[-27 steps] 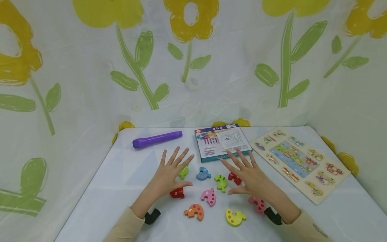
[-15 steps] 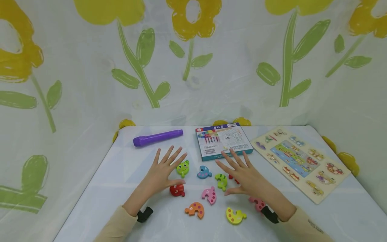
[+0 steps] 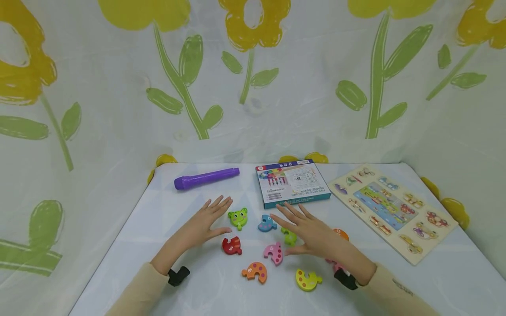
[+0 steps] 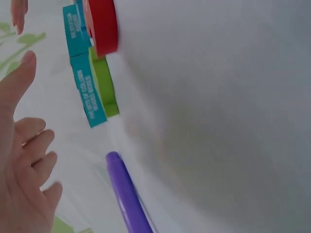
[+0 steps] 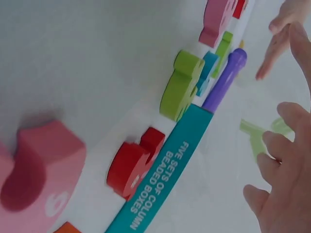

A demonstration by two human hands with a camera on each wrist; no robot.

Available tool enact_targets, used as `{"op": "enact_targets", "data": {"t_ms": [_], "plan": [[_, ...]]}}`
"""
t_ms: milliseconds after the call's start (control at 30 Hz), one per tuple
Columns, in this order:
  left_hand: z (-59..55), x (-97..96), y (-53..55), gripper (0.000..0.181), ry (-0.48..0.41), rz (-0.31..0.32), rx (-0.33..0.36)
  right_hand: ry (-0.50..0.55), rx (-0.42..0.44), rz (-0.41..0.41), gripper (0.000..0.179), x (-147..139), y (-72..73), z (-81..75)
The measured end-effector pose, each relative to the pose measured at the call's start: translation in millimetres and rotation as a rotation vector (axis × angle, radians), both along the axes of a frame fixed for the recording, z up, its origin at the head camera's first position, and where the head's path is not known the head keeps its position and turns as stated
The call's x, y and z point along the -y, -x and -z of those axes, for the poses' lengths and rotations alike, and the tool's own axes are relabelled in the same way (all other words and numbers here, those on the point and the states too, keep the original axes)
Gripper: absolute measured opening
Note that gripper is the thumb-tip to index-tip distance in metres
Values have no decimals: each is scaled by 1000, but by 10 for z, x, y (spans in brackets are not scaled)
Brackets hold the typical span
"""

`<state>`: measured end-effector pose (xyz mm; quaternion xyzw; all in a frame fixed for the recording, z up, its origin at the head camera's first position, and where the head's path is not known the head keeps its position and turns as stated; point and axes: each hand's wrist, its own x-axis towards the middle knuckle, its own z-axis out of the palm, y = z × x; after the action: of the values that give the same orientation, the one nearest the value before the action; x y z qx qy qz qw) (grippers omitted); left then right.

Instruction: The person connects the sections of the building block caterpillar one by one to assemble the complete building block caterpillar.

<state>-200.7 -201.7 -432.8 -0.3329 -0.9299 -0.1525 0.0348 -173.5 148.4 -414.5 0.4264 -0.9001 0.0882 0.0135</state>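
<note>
My left hand (image 3: pixel 201 224) hovers with fingers spread, left of a green frog-like face piece (image 3: pixel 238 218) and a red piece marked 2 (image 3: pixel 231 245). My right hand (image 3: pixel 310 232) is likewise spread and holds nothing, partly covering a green striped piece (image 3: pixel 289 236). Between the hands lie a blue piece (image 3: pixel 267 223) and a pink piece marked 4 (image 3: pixel 273 253). Nearer the front are an orange spotted piece (image 3: pixel 254 272) and a yellow spotted one (image 3: pixel 308 280). Under the right forearm another pink piece (image 5: pixel 46 170) is mostly hidden; a red piece (image 5: pixel 129 167) shows in the right wrist view.
A purple microphone-shaped tube (image 3: pixel 207 179) lies at the back left. Behind the pieces is a flat box (image 3: pixel 292 183) with a teal side. A wooden picture-puzzle board (image 3: pixel 393 213) lies on the right. Flower-printed cloth rises behind the white table (image 3: pixel 130 272).
Both hands have sunk lower and toward the front, the left also shifting left. The frog-like face is now uncovered, and an orange piece shows beyond the right forearm. The pieces stay put.
</note>
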Motion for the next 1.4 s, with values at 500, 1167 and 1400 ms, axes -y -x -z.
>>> {"op": "enact_targets", "data": {"t_ms": [500, 1167, 1400], "plan": [[76, 129, 315, 52, -155, 70, 249, -17, 150, -81, 81, 245, 31, -61], [223, -48, 637, 50, -181, 195, 355, -47, 394, -82, 62, 727, 46, -15], [255, -64, 667, 49, -173, 215, 407, -20, 406, -137, 53, 841, 74, 34]]}}
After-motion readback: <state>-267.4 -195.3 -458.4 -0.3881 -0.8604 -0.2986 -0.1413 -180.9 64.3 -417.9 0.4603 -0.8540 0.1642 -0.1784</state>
